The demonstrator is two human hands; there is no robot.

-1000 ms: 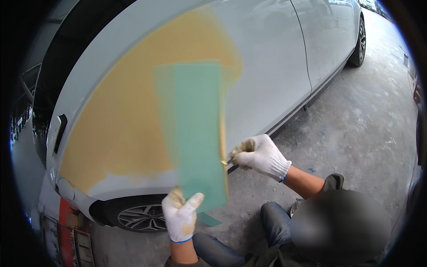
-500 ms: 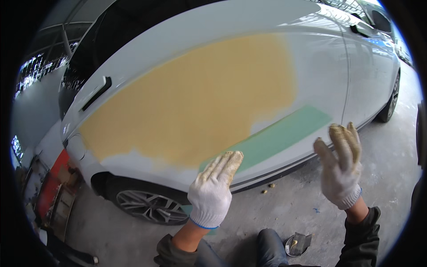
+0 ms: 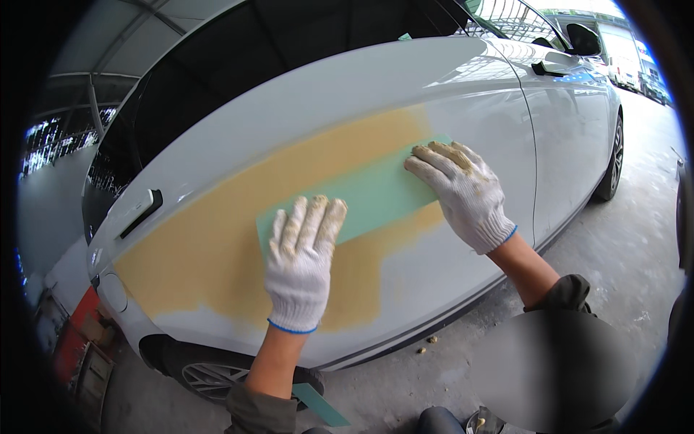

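Two ends of a rectangular green sheet (image 3: 376, 189) are covered, in the head view, by the gloved left hand (image 3: 299, 264) and the gloved right hand (image 3: 465, 194). The sheet is held aslant against the side of a white car (image 3: 442, 286), over a tan filler patch (image 3: 210, 246), which is left exposed above, below and to the left of it. By the left hand, the sheet's left end is overlaid with outstretched, slightly parted fingers, the thumb being hidden. The right hand is laid over the sheet's right end, its fingers a little bent and stained tan; whether its thumb is hooked behind the sheet cannot be told. To the left of the sheet, a door handle (image 3: 142, 213) and a round fuel flap (image 3: 113, 291) are seen; well below it, a rear wheel (image 3: 217, 378), a second green strip (image 3: 320, 405) beside that wheel, and tan lumps (image 3: 432, 339) on the floor (image 3: 434, 372). A side mirror (image 3: 583, 40) is seen above and to the right of the sheet.
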